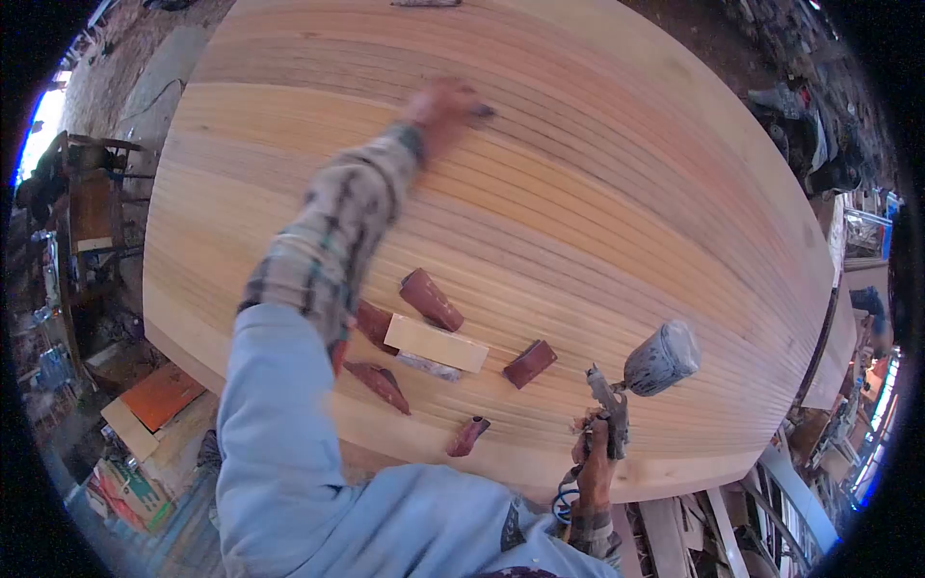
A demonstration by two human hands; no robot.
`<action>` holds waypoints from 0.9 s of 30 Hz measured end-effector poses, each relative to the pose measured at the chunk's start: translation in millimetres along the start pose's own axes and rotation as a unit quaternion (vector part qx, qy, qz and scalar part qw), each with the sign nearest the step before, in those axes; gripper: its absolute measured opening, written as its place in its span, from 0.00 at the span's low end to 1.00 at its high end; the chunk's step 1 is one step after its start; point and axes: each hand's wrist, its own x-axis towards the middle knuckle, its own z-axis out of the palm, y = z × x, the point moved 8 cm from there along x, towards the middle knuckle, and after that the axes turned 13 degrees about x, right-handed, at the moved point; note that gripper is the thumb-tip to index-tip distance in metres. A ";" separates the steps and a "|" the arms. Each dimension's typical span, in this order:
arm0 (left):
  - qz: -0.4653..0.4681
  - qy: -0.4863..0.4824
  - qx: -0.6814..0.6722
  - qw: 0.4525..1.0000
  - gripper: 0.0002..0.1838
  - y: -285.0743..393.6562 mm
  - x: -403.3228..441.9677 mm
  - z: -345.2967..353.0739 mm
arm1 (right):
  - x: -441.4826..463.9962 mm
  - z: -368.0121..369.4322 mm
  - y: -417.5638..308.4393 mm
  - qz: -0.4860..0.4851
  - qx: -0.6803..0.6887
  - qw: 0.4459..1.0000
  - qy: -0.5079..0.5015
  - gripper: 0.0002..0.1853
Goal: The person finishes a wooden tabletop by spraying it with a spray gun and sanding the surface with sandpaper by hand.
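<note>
My left hand (445, 111) reaches far over a wide, grooved wooden panel (597, 222) and is blurred by motion. Its fingers look closed around a small dark piece (482, 113) whose kind I cannot make out. At the lower right, my right hand (595, 467) grips a spray gun (611, 409) with a paint-smeared cup (662, 358). Between my arms lie folded pieces of reddish-brown sandpaper (431, 301), another folded piece (530, 364), and a pale wooden block (436, 343). A small rolled sandpaper piece (468, 436) rests near the panel's front edge.
A blue hose (566, 501) hangs by my right wrist. To the left stand a wooden chair (92, 207) and an orange-brown board (162, 395). Wood strips (674, 535) lie below the panel's right front edge. A dark object (426, 3) sits at the panel's far side.
</note>
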 end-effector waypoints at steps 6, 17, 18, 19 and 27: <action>0.342 -0.067 0.663 0.662 0.12 -86.9 -15.1 275.4 | -4.7 8.1 -2.8 -0.024 0.012 1.000 0.003 0.13; 0.321 -0.106 0.636 0.694 0.13 -54.7 -0.7 148.3 | -11.7 18.8 1.8 -0.039 -0.016 0.999 -0.033 0.16; 0.320 -0.091 0.655 0.679 0.15 -11.9 -25.8 88.0 | -9.8 14.3 3.5 -0.044 -0.019 0.999 -0.022 0.16; 0.286 -0.071 0.606 0.739 0.14 4.9 -30.7 48.0 | -7.2 8.6 4.9 -0.051 -0.020 0.998 -0.010 0.16; 0.295 0.229 0.670 0.641 0.09 39.4 -115.8 -3.4 | -42.4 -65.0 22.1 -0.107 -0.001 0.990 0.089 0.18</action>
